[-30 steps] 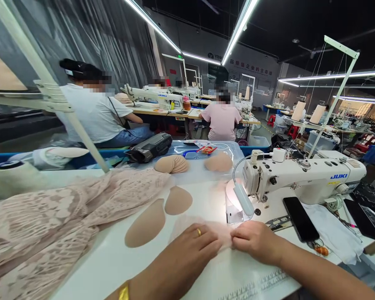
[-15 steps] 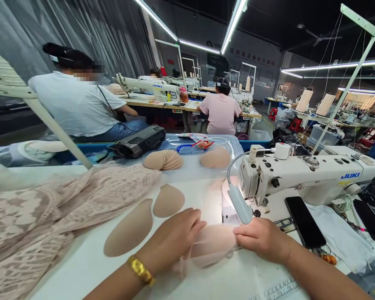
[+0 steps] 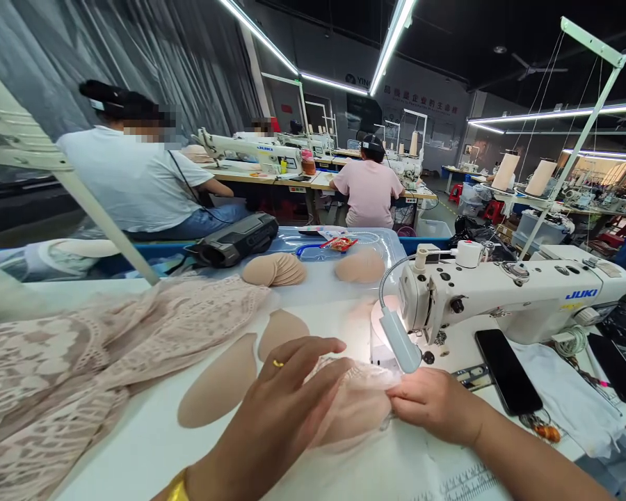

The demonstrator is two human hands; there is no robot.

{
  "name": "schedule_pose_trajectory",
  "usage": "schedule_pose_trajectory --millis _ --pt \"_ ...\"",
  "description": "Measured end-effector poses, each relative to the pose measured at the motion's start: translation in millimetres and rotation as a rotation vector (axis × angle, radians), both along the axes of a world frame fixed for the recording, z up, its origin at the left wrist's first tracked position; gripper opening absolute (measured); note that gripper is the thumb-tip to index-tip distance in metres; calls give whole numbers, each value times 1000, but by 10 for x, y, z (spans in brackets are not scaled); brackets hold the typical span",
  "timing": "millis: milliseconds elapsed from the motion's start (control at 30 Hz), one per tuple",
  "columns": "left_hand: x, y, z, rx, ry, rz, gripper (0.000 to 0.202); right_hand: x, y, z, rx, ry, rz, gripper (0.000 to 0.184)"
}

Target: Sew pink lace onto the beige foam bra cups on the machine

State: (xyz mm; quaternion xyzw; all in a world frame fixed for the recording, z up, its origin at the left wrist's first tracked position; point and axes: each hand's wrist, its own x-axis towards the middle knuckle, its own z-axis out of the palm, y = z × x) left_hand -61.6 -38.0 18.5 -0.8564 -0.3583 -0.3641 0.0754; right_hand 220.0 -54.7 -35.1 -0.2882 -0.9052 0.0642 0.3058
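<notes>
My left hand (image 3: 282, 403) rests with fingers spread on a piece of pale pink lace over a beige foam cup (image 3: 357, 407) on the white table. My right hand (image 3: 430, 407) pinches the right edge of that lace piece, just in front of the needle area of the white sewing machine (image 3: 506, 296). Two loose beige foam cups (image 3: 224, 383) lie left of my left hand. A heap of pink lace fabric (image 3: 83, 362) covers the left of the table.
Stacks of beige cups (image 3: 275, 269) lie on a clear tray (image 3: 339, 275) at the back. A black phone (image 3: 506, 372) and white cloth (image 3: 563, 390) lie under the machine arm. Other people sit at machines beyond, backs turned. A slanted white pole (image 3: 83, 202) crosses the left.
My left hand has lifted and spread its fingers over the lace-covered cup, which has bunched up under the lamp. My right hand stays pinching its edge.
</notes>
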Motion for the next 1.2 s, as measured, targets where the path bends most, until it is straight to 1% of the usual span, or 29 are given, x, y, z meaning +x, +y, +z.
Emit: schedule_pose_trajectory --millis 33,67,100,167,200,267,333,367,433,500,567,633,733,833,1000,1200 --pt "17 -30 5 65 35 -36 24 -3 9 -6 -3 -11 0 33" --pt "51 -56 5 110 81 -107 27 -4 17 -12 -8 -25 -1 33" --pt "100 -78 -5 135 146 -206 30 -5 24 -17 -17 -43 -3 32" --pt "223 -103 -66 129 293 -367 34 -1 39 -31 -35 -94 -10 31" --pt "287 -104 -115 111 357 -391 33 3 48 -42 -36 -126 -11 30" --pt "392 -88 -227 71 429 -307 25 10 69 -73 7 -191 -4 30" --pt "456 -61 -321 42 456 -225 23 19 90 -108 98 -215 -7 30" --pt "474 -49 -354 30 459 -222 25 26 96 -119 138 -209 -21 29" --pt "492 -33 -393 5 435 -267 26 46 93 -119 176 -189 -66 25" --pt "499 -26 -420 -5 401 -306 29 80 68 -82 157 -182 -109 23" --pt "503 -20 -448 7 380 -306 30 120 30 -23 121 -183 -128 26" --pt "502 -15 -472 10 378 -295 30 153 -6 35 100 -188 -129 30" --pt "493 -8 -486 -47 362 -290 24 173 -38 83 96 -197 -111 32" --pt "485 -3 -490 -86 320 -272 22 165 -43 91 108 -186 -101 30" --pt "499 -4 -517 -85 297 -288 27 155 -36 95 114 -158 -110 23" --pt "536 -9 -536 -92 267 -312 32 170 -30 93 122 -142 -101 23"
